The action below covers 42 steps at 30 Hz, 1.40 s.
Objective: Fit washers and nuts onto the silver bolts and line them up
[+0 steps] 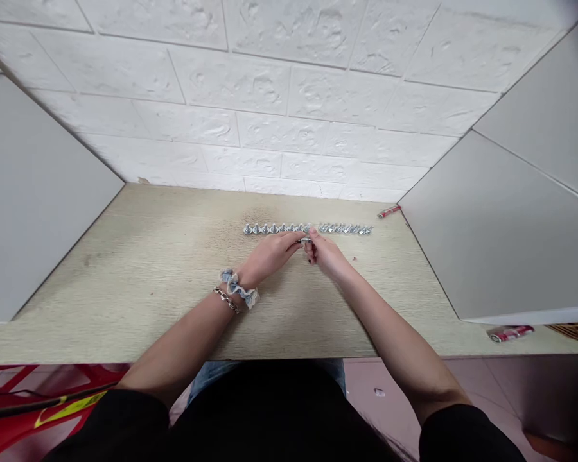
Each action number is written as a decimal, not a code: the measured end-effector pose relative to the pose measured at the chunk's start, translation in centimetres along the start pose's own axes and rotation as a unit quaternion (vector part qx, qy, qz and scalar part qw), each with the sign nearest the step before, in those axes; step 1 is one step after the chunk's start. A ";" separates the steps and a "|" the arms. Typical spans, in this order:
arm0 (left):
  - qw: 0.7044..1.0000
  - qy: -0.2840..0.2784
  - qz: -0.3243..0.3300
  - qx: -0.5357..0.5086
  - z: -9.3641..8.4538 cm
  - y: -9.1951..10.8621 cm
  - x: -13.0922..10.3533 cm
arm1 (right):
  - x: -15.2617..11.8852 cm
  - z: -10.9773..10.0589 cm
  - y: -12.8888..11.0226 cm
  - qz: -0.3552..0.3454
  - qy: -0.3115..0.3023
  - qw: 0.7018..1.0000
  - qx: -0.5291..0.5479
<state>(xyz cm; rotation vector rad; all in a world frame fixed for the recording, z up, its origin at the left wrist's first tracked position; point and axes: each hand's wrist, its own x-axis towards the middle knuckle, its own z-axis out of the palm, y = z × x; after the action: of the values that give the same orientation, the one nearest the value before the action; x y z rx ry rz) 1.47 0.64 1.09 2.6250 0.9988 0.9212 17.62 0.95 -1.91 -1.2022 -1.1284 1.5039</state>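
Note:
My left hand (275,251) and my right hand (326,253) meet over the middle of the tabletop. Between their fingertips is a small silver bolt (306,240), lying sideways, and both hands are closed on it. Just beyond my left hand stands a row of silver bolts with round washers (264,228), upright and side by side. To its right, past my right hand, a second row of silver bolts (345,228) lies tilted and close together. The fingers partly hide the held bolt and the space between the rows.
The pale wooden tabletop (139,256) ends at a white brick-pattern wall (260,128). Grey panels stand at the left (38,192) and right (501,224). One red tube-like item (389,212) lies by the right panel, another red item (510,333) near the front edge. A red stool (9,410) is below.

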 end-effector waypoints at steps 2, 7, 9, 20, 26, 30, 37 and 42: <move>1.000 0.000 -0.004 0.002 0.0 -0.1 0.0 | 0.0 0.0 0.0 -0.002 0.003 1.000 -0.002; 1.000 0.012 -0.024 -0.010 0.1 -0.2 0.0 | 0.0 -0.1 -0.1 -0.002 0.010 1.000 -0.003; 0.999 0.019 -0.035 -0.016 0.2 -0.3 0.0 | -0.1 -0.1 -0.3 -0.012 0.006 1.000 -0.003; 0.997 0.035 -0.069 -0.007 0.6 -0.6 0.0 | -0.6 0.0 -1.2 -0.036 0.023 0.999 -0.011; 0.995 0.067 -0.077 0.010 0.6 -0.8 0.1 | -0.6 0.0 -1.3 -0.078 0.048 0.995 -0.032; 0.994 0.097 -0.046 0.034 0.8 -0.8 -0.1 | -0.6 0.1 -1.3 -0.060 0.030 0.997 -0.039; 0.993 0.109 0.019 0.034 0.9 -1.0 -0.2 | -0.6 0.1 -1.5 0.007 0.024 0.999 0.021; 0.996 0.075 0.037 0.014 0.6 -0.6 -0.2 | -0.4 0.1 -1.2 0.000 0.034 0.999 0.036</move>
<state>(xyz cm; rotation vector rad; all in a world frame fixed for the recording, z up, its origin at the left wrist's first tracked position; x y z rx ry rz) 1.39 0.97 0.33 2.6644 0.9607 1.1444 17.70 0.75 -0.65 -1.1950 -1.0216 1.4799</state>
